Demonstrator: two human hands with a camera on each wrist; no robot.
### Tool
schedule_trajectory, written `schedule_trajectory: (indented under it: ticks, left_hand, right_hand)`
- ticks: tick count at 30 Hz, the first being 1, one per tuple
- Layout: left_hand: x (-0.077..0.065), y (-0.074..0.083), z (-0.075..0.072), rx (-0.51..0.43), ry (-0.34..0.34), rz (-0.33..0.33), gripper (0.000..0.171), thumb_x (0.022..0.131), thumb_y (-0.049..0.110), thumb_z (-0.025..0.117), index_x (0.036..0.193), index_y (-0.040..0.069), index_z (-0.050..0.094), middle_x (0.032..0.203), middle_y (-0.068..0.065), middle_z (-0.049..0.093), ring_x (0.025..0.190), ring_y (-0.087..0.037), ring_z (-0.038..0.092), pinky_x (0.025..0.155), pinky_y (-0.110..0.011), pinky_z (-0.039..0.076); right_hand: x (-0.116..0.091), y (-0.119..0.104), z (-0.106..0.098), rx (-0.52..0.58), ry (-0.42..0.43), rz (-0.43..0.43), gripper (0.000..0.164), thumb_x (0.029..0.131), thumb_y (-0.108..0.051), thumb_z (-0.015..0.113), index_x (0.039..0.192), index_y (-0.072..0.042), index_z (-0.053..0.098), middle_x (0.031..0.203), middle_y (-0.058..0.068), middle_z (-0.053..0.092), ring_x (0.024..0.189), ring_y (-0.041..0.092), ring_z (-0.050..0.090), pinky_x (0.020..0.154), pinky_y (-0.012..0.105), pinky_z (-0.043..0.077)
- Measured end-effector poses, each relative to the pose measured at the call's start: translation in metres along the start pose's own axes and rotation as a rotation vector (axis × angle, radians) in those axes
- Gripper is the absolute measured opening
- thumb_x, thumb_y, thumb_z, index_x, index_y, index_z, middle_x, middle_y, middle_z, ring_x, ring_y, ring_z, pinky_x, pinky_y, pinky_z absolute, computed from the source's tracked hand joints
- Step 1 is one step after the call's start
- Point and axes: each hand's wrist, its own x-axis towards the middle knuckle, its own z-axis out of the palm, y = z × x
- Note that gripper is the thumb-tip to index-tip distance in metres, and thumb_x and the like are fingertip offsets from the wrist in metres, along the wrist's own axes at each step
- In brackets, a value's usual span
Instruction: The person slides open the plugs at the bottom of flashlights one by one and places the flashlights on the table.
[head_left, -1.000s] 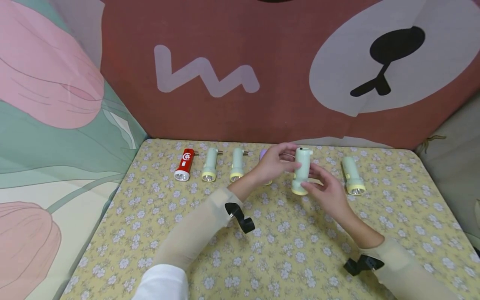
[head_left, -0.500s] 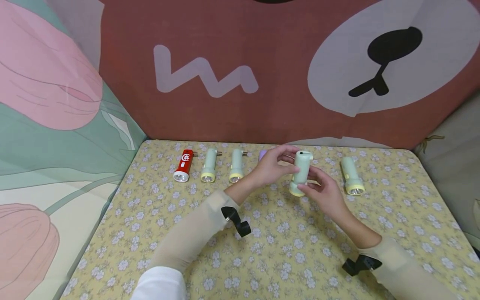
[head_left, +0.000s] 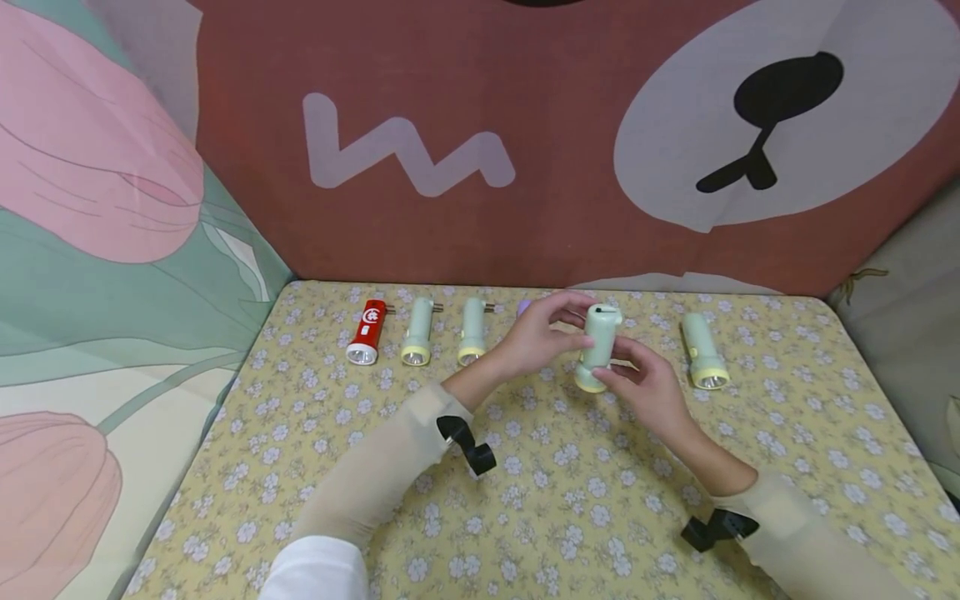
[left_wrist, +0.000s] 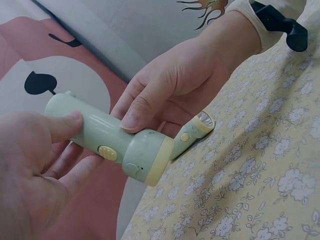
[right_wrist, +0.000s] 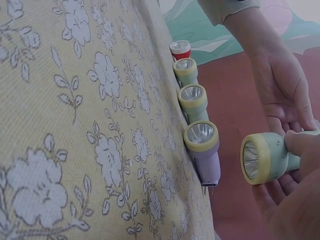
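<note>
Both hands hold a pale green flashlight (head_left: 600, 337) with a yellow rim, raised over the cloth and nearly upright with its lens end down. The left hand (head_left: 542, 335) pinches its upper part, thumb on the near side and fingers behind. Lower down, close to the head, the right hand (head_left: 651, 385) grips it between thumb and fingers. A yellow slide switch (left_wrist: 107, 153) shows on the barrel in the left wrist view. The lens (right_wrist: 251, 160) looks unlit in the right wrist view. On top, a dark slot (head_left: 606, 310) is visible.
Left along the back edge lie a red flashlight (head_left: 367, 333), two green flashlights (head_left: 417, 332) with metal prongs out, and a purple flashlight (right_wrist: 207, 162) mostly behind the left hand in the head view. Another green flashlight (head_left: 703, 350) lies right. Printed fabric walls (head_left: 555, 217) border the flowered tablecloth (head_left: 525, 508).
The held flashlight has moved slightly left and down, its top tipping toward the head camera so the slot shows more. Both hands moved with it and kept their hold.
</note>
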Motion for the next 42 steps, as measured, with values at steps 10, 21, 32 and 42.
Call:
schedule_trajectory:
  ticks: [10, 21, 32, 42]
  left_hand:
    - [-0.002, 0.001, 0.000, -0.073, -0.027, 0.012, 0.049, 0.089, -0.007, 0.074, 0.135, -0.002, 0.058, 0.131, -0.017, 0.061, 0.112, -0.024, 0.063, 0.091, -0.026, 0.058]
    - [-0.007, 0.006, -0.007, -0.075, -0.102, 0.026, 0.041, 0.098, 0.003, 0.068, 0.137, 0.000, 0.058, 0.128, -0.013, 0.063, 0.113, -0.018, 0.061, 0.093, -0.028, 0.057]
    - [-0.007, 0.010, -0.012, -0.059, -0.104, 0.020, 0.029, 0.105, 0.012, 0.058, 0.131, 0.001, 0.062, 0.125, -0.012, 0.064, 0.113, -0.016, 0.063, 0.093, -0.034, 0.058]
    - [-0.009, 0.016, -0.009, -0.059, -0.077, -0.033, 0.025, 0.105, 0.012, 0.059, 0.126, 0.000, 0.064, 0.118, -0.013, 0.066, 0.105, -0.017, 0.065, 0.087, -0.029, 0.060]
  right_hand:
    - [-0.002, 0.002, 0.000, -0.027, 0.035, 0.021, 0.036, 0.094, -0.001, 0.073, 0.128, 0.005, 0.064, 0.120, 0.004, 0.066, 0.105, 0.005, 0.067, 0.086, 0.021, 0.058]
    - [-0.002, 0.003, 0.000, 0.019, 0.049, -0.007, 0.037, 0.091, 0.006, 0.072, 0.127, 0.008, 0.063, 0.118, -0.008, 0.066, 0.106, 0.008, 0.067, 0.089, 0.022, 0.058]
    - [0.000, 0.003, 0.001, -0.025, 0.072, -0.025, 0.034, 0.089, 0.006, 0.075, 0.121, 0.006, 0.066, 0.117, 0.005, 0.067, 0.108, 0.007, 0.063, 0.094, 0.023, 0.055]
    - [-0.001, 0.006, 0.004, -0.031, 0.081, -0.006, 0.032, 0.088, 0.004, 0.077, 0.118, -0.001, 0.068, 0.119, 0.012, 0.066, 0.109, 0.007, 0.062, 0.095, 0.023, 0.055]
